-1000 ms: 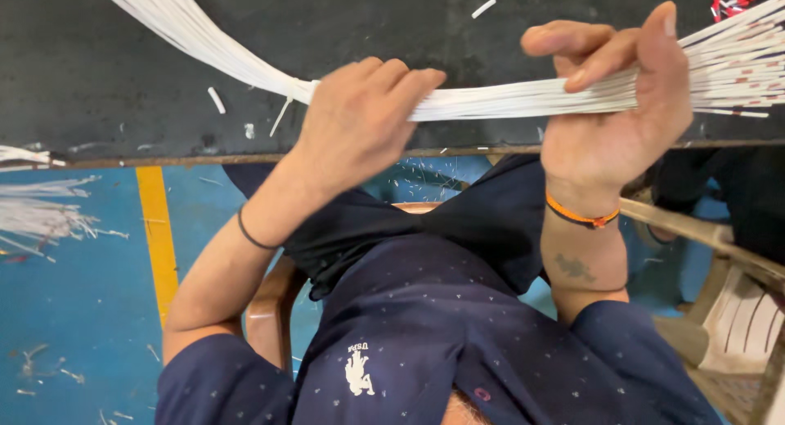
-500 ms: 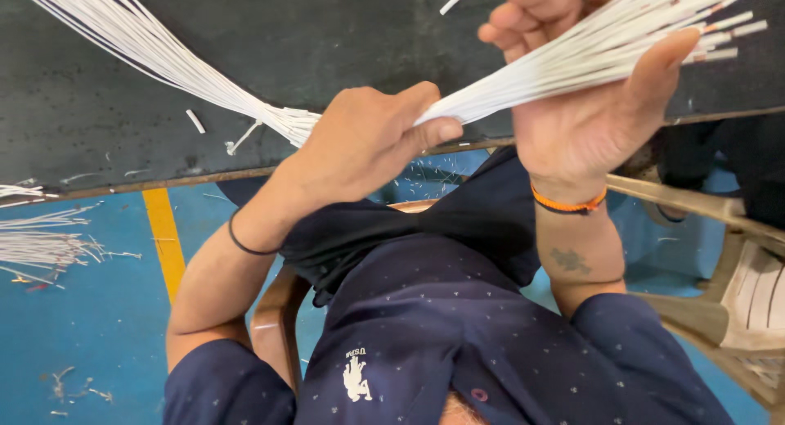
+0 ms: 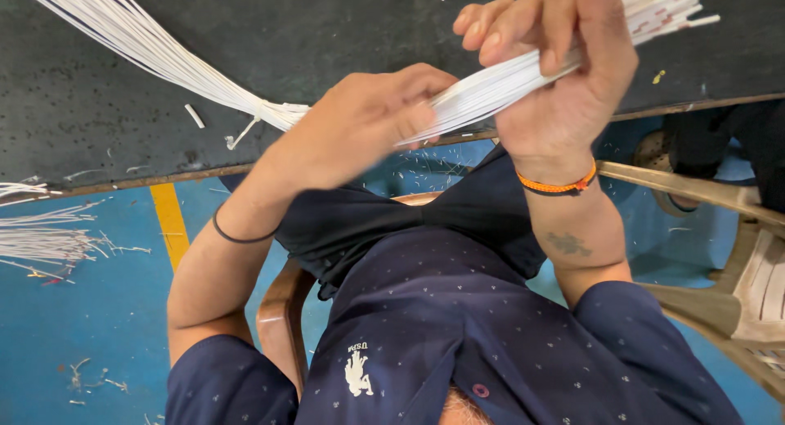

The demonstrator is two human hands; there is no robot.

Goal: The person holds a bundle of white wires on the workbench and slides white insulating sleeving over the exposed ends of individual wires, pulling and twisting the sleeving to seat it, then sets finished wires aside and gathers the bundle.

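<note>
Surface: Dark, speckled bench [image 3: 98, 106] fills the upper part of the head view; blue floor [image 3: 82, 310] with a yellow line [image 3: 170, 224] lies below its edge.
Work item: Bundle of thin white strips [image 3: 482, 94] runs from the upper left across the bench, through both your hands, and ends fanned at the upper right. A small tie [image 3: 260, 114] gathers it just left of your left hand.
Left hand: Your left hand [image 3: 360, 126] is closed around the bundle near the bench edge, knuckles up, fingers curled over the strips, thumb tip pressed on them. The forearm rises from lower left, elbow bent, a thin black band [image 3: 237, 235] on the wrist.
Right hand: Your right hand [image 3: 556, 73] grips the bundle higher and to the right, strips passing between thumb and curled fingers. Back of the hand faces the camera; the wrist is upright and carries an orange band [image 3: 560, 184]. The forearm comes up almost vertical.
Spacing: Both hands are near each other on the same bundle, a short stretch of strips showing between them; the bundle slopes up from left hand to right.
Body: Your dark blue shirt [image 3: 458, 327] fills the lower centre; you sit in a chair [image 3: 282, 319].
Surroundings: Loose white strips [image 3: 49, 241] lie on the floor at left; short white offcuts [image 3: 195, 116] are scattered on the bench.
</note>
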